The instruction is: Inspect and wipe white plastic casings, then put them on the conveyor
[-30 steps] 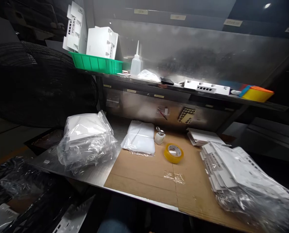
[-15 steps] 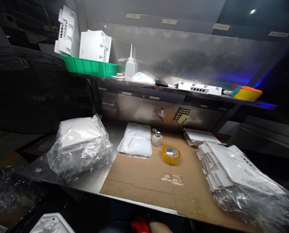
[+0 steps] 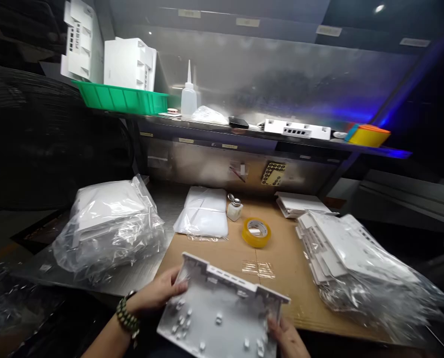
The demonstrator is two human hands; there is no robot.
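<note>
A white plastic housing (image 3: 233, 306) is held up at the table's front edge, its hollow inner side with small posts facing me. My left hand (image 3: 164, 288) grips its left edge, thumb on the inside; a beaded bracelet is on that wrist. On the opposite edge my right hand (image 3: 286, 335) is closed, its fingers partly hidden. Beyond the housing lie a roll of yellow tape (image 3: 249, 238), a stack of clear plastic bags (image 3: 203, 214) and a small pump bottle (image 3: 234, 211) with a metal top.
Bagged white housings stand at left (image 3: 106, 214) and right (image 3: 360, 253) on the table. Cardboard (image 3: 203, 253) covers its middle. Above, a shelf holds a green tray (image 3: 121, 99), a nozzle bottle (image 3: 188, 99), another white housing (image 3: 296, 129) and a yellow-orange bundle (image 3: 369, 135). A large fan is at left.
Both hands have come into view from below, holding the white housing between them. The camera view has shifted slightly, so the table and shelf sit a little further left.
</note>
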